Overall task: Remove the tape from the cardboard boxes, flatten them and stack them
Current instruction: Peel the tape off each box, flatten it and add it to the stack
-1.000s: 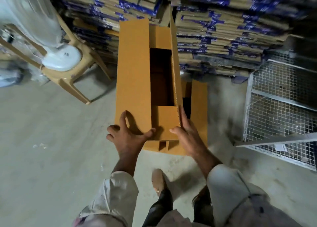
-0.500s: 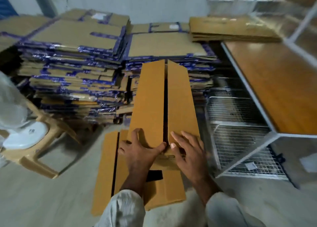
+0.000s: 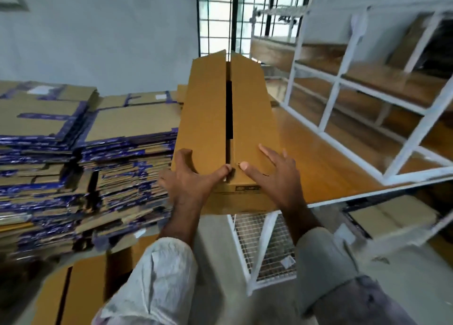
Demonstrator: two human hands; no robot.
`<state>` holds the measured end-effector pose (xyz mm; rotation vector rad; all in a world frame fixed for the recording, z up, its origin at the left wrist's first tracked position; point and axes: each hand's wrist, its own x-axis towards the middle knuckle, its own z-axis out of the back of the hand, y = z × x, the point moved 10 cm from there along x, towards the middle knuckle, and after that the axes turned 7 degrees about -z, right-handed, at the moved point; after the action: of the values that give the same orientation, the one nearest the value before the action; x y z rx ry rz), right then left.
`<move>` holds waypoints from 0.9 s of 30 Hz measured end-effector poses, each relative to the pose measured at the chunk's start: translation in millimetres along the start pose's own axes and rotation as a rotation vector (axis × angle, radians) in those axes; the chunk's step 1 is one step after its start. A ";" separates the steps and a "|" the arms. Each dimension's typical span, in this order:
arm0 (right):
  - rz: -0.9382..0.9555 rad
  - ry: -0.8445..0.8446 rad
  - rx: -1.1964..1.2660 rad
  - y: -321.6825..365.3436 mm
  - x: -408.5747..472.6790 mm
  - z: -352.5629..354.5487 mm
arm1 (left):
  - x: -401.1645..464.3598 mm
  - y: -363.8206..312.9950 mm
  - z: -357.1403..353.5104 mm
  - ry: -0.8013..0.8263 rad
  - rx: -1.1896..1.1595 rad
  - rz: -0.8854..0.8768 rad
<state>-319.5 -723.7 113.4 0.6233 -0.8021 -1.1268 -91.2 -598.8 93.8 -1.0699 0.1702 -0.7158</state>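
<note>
**Item: long cardboard box, held at both hands**

Long cardboard box [image 3: 208, 118]: centre of my view, running from my hands toward 12 o'clock. Two top flaps folded in, with a dark slot between them.

My left hand [image 3: 188, 180]: at the box's near left corner, fingers curled over the left edge, thumb reaching to the centre seam. It grips the box.

My right hand [image 3: 274, 172]: flat on the right flap, fingers spread, thumb pointing at the seam.

Wooden shelf [image 3: 331, 158]: at 3 o'clock, in a white metal frame [image 3: 343, 79]; I cannot tell whether the box rests on it.

Stacks of flattened boxes [image 3: 85, 158]: at 9 o'clock, with blue tape on them.

Another box [image 3: 81, 288]: at 7 o'clock, low, blurred.
</note>
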 end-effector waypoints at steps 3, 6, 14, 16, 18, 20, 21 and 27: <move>0.027 0.028 0.036 -22.7 35.9 52.5 | -0.6 -46.5 -49.7 0.005 -0.027 -0.018; 0.045 0.073 0.030 -48.9 71.0 95.1 | -6.7 -89.4 -98.7 0.044 0.034 0.004; 0.023 0.141 -0.025 -143.0 147.5 152.2 | -29.4 -145.4 -214.9 0.141 0.210 0.067; 0.001 0.180 -0.041 -166.0 162.0 154.4 | -32.3 -151.6 -236.3 0.150 0.247 0.082; -0.021 0.211 -0.047 -188.3 174.9 160.3 | -33.8 -160.5 -257.8 0.164 0.287 0.063; -0.041 0.224 -0.016 -210.5 191.0 170.5 | -36.8 -166.8 -281.8 0.204 0.307 0.028; -0.050 0.236 0.000 -221.4 199.0 175.6 | -40.1 -167.9 -294.5 0.234 0.309 0.016; -0.069 0.349 -0.085 -266.2 219.8 169.8 | -53.4 -165.2 -337.7 0.275 0.321 0.001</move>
<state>-554.0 -1023.2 55.6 0.7555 -0.4339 -1.0704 -361.5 -862.9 56.7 -0.6629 0.2812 -0.8565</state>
